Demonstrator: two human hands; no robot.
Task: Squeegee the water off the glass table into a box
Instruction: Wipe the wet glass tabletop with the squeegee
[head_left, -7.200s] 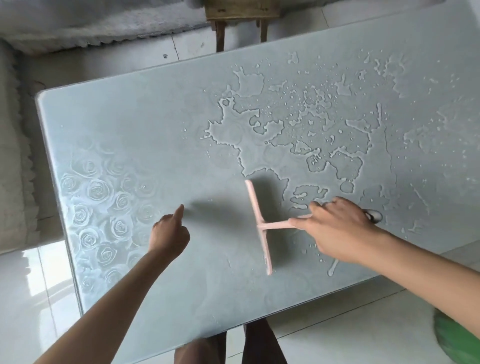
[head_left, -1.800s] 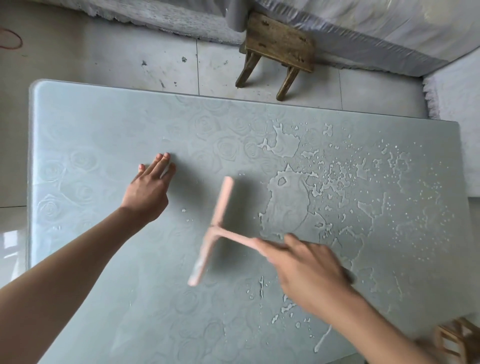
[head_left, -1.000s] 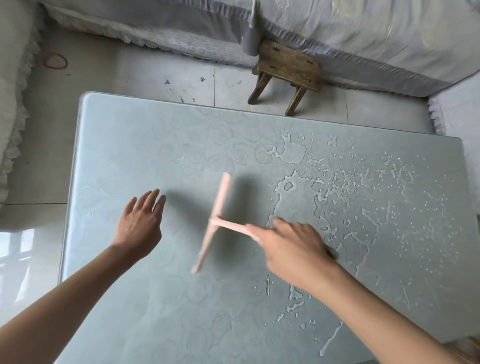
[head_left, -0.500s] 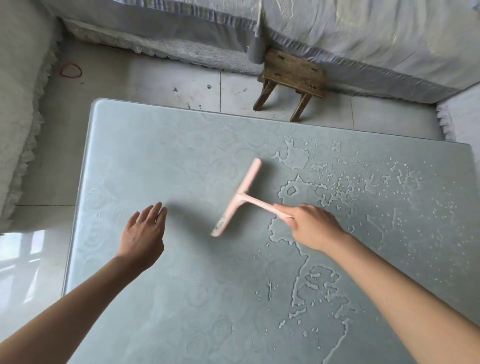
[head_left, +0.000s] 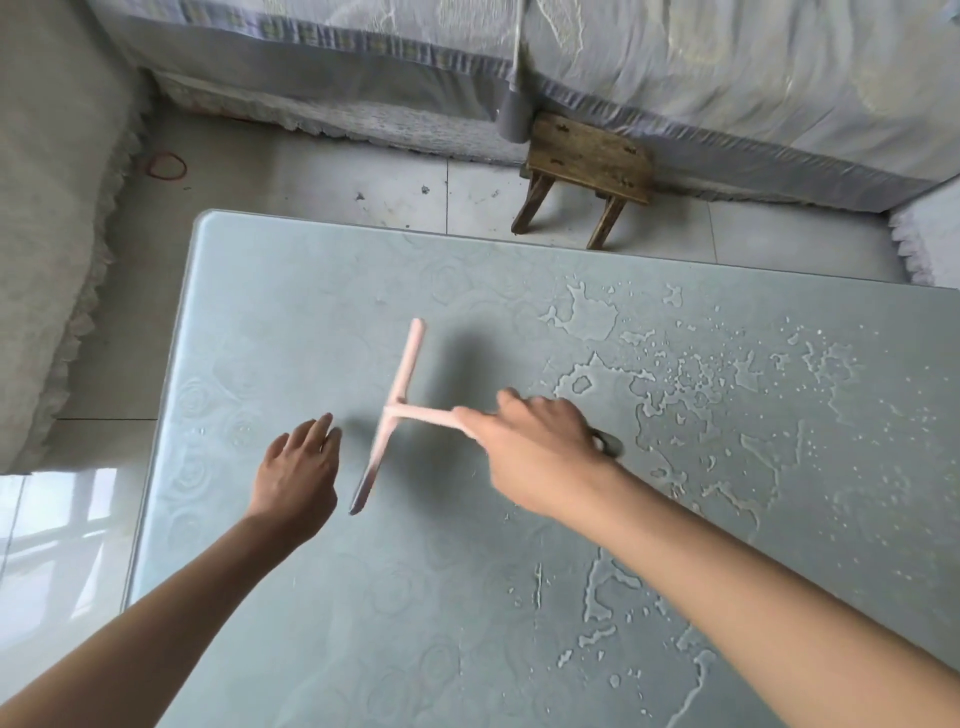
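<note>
My right hand (head_left: 540, 457) grips the handle of a pink T-shaped squeegee (head_left: 397, 410); its blade runs near to far over the middle of the frosted glass table (head_left: 291, 291). The blade is blurred, and I cannot tell whether it touches the glass. Puddles and droplets of water (head_left: 675, 395) cover the table's right half, with more streaks (head_left: 597, 597) at the near right. My left hand (head_left: 298, 475) hovers just left of the blade with straight fingers and holds nothing. No box is in view.
A small wooden stool (head_left: 587, 169) stands on the tiled floor beyond the table's far edge. Cloth-covered furniture (head_left: 675, 78) lines the far side, and more of it (head_left: 47, 234) stands to the left. A red rubber band (head_left: 166, 165) lies on the floor.
My right hand has swung the squeegee left and nearer, turning the blade more upright in view. It now sits close beside my left hand, which stayed about where it was.
</note>
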